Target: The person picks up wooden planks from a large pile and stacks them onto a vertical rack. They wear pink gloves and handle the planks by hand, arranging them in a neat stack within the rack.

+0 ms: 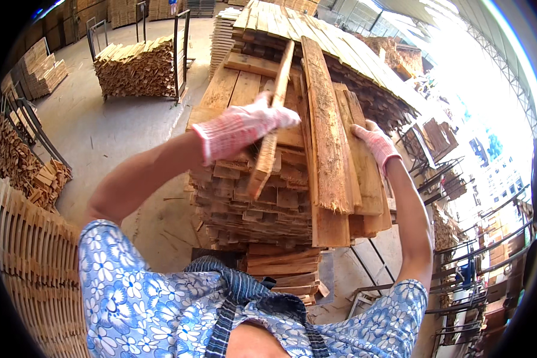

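Observation:
My left hand (253,124), in a pink-and-white knit glove, is closed round a narrow wooden board (266,164) turned on edge. This board slants over the left part of a tall stack of planks (244,194), slightly blurred. In a matching glove, my right hand (377,142) grips the outer edge of a wide board (364,164) on the stack's right side; the fingers beneath it are partly hidden. Between my hands a rough-faced, bark-streaked board (328,125) lies lengthwise on other boards, its near end jutting past the stack.
Beyond stands a larger plank pile (316,30) topped with pale boards. A metal rack of short wood (138,65) is at the far left, and slatted wood stacks (30,262) line the near left. Metal frames (459,298) stand at the right. Wood scraps lie on the concrete floor (155,149).

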Motion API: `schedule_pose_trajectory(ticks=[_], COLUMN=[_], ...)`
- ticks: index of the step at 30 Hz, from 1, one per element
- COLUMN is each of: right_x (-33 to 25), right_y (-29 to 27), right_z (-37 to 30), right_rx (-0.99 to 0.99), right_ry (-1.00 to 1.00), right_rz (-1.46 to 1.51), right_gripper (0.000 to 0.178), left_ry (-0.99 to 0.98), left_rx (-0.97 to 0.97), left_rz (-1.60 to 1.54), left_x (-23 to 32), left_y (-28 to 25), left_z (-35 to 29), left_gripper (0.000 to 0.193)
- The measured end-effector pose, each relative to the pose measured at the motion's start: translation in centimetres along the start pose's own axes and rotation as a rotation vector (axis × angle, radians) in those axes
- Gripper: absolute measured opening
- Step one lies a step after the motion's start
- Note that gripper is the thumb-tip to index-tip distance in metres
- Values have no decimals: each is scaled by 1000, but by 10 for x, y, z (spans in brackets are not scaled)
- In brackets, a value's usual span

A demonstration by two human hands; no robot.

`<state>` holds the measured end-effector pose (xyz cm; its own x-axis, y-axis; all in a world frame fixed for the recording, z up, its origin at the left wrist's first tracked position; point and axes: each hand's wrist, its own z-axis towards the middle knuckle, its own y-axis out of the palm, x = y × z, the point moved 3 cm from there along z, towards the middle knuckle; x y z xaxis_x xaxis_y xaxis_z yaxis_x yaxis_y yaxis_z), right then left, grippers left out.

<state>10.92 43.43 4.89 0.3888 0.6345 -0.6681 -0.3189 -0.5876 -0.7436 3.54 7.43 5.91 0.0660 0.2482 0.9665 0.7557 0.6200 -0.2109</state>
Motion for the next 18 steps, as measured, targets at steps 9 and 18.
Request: schedule_pose_trajectory(ticks=[9, 18], right_x=[-30, 1], right_y=[23, 11], right_z=[-15, -5], right_rx=[-9, 44], right_ry=[96, 65], right_rz=[-895, -599], right_gripper=[63, 85], left_ry=[-152, 199], left_rx=[-21, 96], left_rz=[1343, 885], left_x=[18, 91], left_y=[-50, 34], left_z=[26, 79], left_gripper=[90, 65])
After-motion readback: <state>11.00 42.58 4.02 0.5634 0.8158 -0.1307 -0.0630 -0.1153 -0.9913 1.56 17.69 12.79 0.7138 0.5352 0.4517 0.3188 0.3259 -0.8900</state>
